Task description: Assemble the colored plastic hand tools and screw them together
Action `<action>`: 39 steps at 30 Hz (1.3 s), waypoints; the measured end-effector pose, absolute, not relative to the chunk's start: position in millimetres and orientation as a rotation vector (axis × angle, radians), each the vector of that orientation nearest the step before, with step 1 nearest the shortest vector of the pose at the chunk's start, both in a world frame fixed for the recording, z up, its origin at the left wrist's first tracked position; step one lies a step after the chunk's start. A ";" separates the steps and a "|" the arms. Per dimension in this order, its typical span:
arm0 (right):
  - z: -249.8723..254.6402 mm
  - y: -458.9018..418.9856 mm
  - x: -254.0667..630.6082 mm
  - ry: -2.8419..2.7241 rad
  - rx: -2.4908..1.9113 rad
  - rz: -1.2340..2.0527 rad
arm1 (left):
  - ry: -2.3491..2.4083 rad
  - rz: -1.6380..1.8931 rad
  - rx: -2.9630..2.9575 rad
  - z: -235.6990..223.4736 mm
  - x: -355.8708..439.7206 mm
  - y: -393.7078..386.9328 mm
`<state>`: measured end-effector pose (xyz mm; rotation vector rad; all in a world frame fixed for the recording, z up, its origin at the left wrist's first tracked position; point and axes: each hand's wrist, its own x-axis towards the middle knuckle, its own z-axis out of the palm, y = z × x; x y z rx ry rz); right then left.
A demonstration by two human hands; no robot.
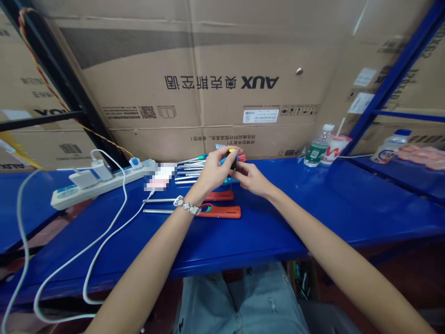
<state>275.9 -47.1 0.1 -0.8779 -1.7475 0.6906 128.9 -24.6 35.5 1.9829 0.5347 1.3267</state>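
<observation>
My left hand (217, 168), with a bracelet at the wrist, is closed around what looks like a blue lighter (233, 163) with a yellow part on top. Most of it is hidden by the fingers. My right hand (253, 179) meets it from the right, fingers curled against its lower end. Below the hands lie two long-nosed lighters: a red one (224, 196) and an orange-red one (229, 212) with a green trigger, metal tubes pointing left. Behind my left hand, several more lighters (187, 175) lie side by side, their handles partly covered.
A white power strip (66, 197) with plugs and white cables (120, 211) lies at the left. Beside it is a blurred pale patch. A water bottle (316, 150) and a paper cup (335, 149) with a straw stand back right. Large cardboard (215, 51) closes off the blue table (278, 232) behind.
</observation>
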 end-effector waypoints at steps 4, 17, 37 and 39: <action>1.3 -43.1 281.1 -1.753 -0.913 0.666 | 0.695 1.446 1.960 32.3 132.1 -24.0; 4.4 -50.8 279.4 -1.811 -0.923 0.803 | 0.570 1.267 2.006 35.4 123.7 -26.4; -3.1 -50.5 271.6 -1.551 -0.935 1.093 | 0.706 0.657 2.687 -17.1 63.8 -9.3; -1.0 -51.7 275.3 -1.592 -0.911 1.133 | 0.717 0.631 2.725 -17.5 61.4 -8.4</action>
